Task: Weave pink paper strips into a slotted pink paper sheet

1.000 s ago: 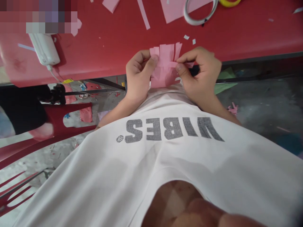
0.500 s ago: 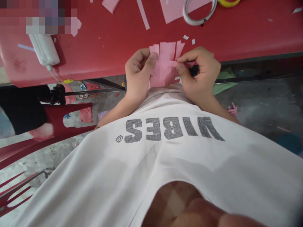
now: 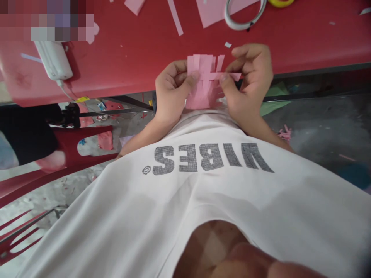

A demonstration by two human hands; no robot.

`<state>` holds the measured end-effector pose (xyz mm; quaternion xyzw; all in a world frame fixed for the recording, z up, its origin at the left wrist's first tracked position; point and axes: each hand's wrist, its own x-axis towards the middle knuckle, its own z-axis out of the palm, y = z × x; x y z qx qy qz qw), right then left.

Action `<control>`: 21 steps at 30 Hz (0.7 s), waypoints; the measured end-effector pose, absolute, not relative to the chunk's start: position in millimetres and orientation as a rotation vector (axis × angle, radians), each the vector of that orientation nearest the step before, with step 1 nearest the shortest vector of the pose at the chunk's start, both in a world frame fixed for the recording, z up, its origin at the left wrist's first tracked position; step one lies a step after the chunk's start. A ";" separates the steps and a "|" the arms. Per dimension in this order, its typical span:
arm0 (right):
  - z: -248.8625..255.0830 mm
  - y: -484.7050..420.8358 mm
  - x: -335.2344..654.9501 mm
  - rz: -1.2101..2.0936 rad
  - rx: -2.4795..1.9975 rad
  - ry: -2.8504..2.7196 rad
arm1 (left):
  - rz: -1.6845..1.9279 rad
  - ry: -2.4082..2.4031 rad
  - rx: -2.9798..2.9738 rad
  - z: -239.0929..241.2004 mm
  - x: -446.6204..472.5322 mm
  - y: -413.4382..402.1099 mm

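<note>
Between hands [image 3: 171, 92] [image 3: 249, 73], paper strips [image 3: 203, 88] pointing forward

Red table [image 3: 130, 65], pink paper sheet [image 3: 223, 11], paper strip [image 3: 175, 17], white coil [image 3: 228, 21], yellow ring [image 3: 278, 3], white adapter [image 3: 53, 61]

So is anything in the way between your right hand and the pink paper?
Nothing visible stands in the way. The right hand is touching the pink paper, pinching a crosswise strip of it between thumb and finger, and the left hand grips the paper's other side.
</note>
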<state>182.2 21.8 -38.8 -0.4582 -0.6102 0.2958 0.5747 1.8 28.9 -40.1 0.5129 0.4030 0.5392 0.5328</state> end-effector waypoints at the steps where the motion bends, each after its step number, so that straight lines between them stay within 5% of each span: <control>1: -39.2 22.0 182.3 0.691 -1.062 -1.429 | 1.282 0.946 1.212 -40.2 1.8 28.9; 21: -5.3 32.8 191.4 0.520 -1.004 -1.657 | 1.245 1.012 1.156 -23.4 9.8 21.1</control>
